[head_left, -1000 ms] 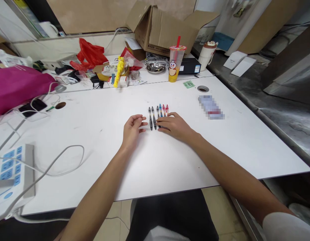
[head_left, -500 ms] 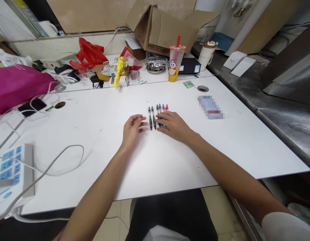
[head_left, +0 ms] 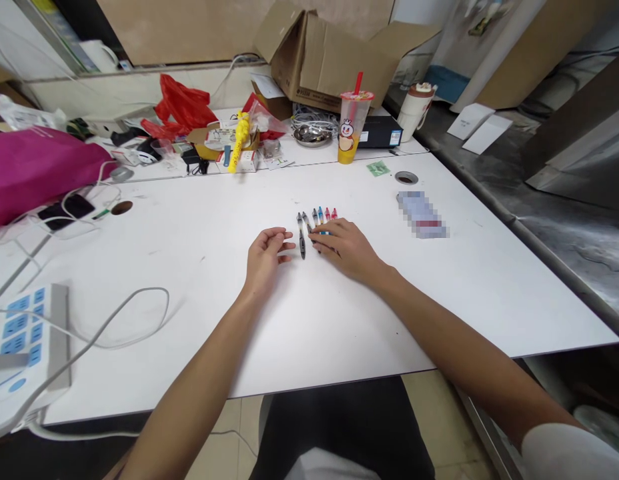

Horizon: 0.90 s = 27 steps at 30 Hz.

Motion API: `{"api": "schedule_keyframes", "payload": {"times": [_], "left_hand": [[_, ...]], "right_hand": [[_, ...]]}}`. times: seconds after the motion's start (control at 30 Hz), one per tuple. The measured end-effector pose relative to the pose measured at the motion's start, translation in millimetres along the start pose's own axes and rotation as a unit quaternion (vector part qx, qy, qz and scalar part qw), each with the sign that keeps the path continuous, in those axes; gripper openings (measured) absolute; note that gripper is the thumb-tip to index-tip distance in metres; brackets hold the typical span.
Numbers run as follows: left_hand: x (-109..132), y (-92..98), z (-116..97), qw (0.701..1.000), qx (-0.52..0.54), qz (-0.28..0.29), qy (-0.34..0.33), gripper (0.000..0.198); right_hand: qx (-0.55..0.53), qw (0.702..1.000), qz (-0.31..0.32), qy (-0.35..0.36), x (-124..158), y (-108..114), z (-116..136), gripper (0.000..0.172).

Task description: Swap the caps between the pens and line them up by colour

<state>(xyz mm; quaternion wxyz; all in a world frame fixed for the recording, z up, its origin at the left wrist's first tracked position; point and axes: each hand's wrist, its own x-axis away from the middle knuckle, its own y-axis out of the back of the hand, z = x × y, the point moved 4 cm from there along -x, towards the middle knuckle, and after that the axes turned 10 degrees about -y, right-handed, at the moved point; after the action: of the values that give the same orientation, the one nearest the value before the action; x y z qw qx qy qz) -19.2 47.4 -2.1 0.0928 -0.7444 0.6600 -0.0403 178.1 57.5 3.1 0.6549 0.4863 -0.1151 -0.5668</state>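
Observation:
Several pens lie side by side on the white table (head_left: 339, 333), tips of one end pointing away from me. The leftmost is a black pen (head_left: 302, 244), straight and fully visible. My left hand (head_left: 267, 253) rests just left of it, fingers loosely curled and apart, holding nothing. A second black pen (head_left: 305, 221) slants, its near end between the fingertips of my right hand (head_left: 342, 247). Past it, the far ends of a dark pen (head_left: 315, 215), a blue pen (head_left: 320, 214) and two red pens (head_left: 331, 214) stick out; my right hand covers their near parts.
A pixelated flat object (head_left: 422, 215) lies to the right, near a tape roll (head_left: 406, 178) and a green packet (head_left: 378, 168). Behind stand a drink cup (head_left: 350, 127) and a cardboard box (head_left: 334, 60). A power strip (head_left: 32, 347) with a cable is at left.
The second black pen has turned from nearly upright to slanted, its near end shifted right under my right fingertips. My left hand has barely moved.

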Motion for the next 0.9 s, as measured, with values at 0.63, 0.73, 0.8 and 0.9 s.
{"api": "schedule_keyframes", "payload": {"times": [0.63,0.73,0.8,0.9], "left_hand": [[2,-9.3,-5,0.988,0.143,0.037,0.055,0.022],[2,-10.4,-5,0.987,0.142,0.067,0.04,0.023],[2,-10.2,-4,0.988,0.129,0.077,0.033,0.026],[1,-8.6,-2,0.992,0.107,0.062,0.018,0.03]], "right_hand": [[-0.46,0.86,0.117,-0.188,8,5,14,0.032],[-0.474,0.801,0.272,-0.245,14,-11,20,0.049],[-0.432,0.805,0.317,-0.255,18,-14,23,0.052],[-0.301,0.898,0.236,-0.218,18,-7,25,0.04]]}}
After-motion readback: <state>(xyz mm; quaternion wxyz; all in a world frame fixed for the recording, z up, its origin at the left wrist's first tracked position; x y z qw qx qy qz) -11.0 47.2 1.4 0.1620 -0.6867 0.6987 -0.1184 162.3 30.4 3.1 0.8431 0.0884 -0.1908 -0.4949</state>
